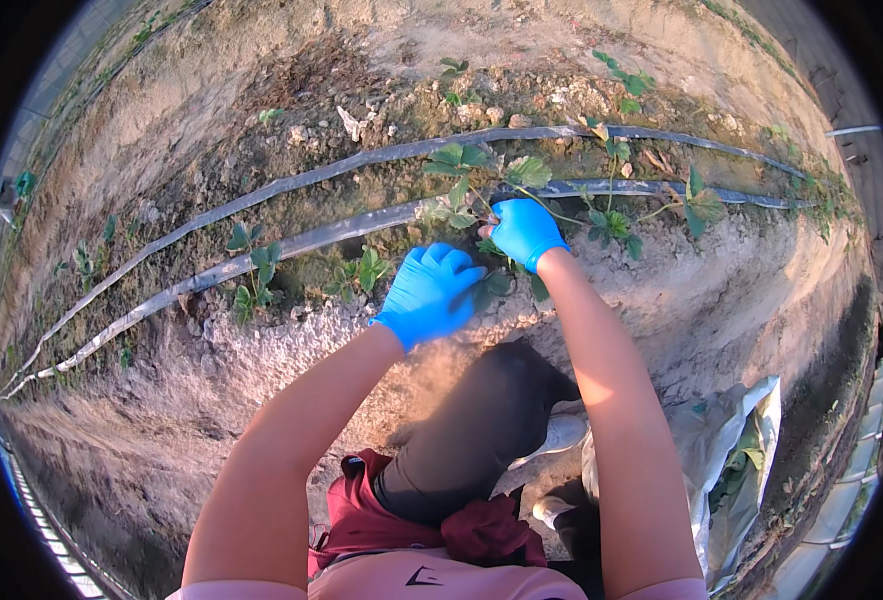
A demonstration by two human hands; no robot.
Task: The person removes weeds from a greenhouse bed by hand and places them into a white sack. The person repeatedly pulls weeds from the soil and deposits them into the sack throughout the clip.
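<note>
My right hand (525,231), in a blue disposable glove, is curled at the base of a strawberry plant (529,172), its fingers closed around low stems. A bare-looking fingertip shows at its left side; the exact grip is partly hidden. My left hand (430,294), gloved the same way, hovers lower left with fingers bent. Its palm side is turned away, so whether it holds anything is hidden. Dark green leaves (495,283) hang between the two hands, close to the left one. More strawberry leaves (612,225) spread right of my right hand.
Two drip irrigation tapes, an upper one (351,161) and a lower one (344,229), run along the raised soil bed (321,330). Smaller strawberry plants (254,270) grow to the left. At lower right stands a white sack (745,450) with leaves inside. My bent knee (479,427) is against the bed's side.
</note>
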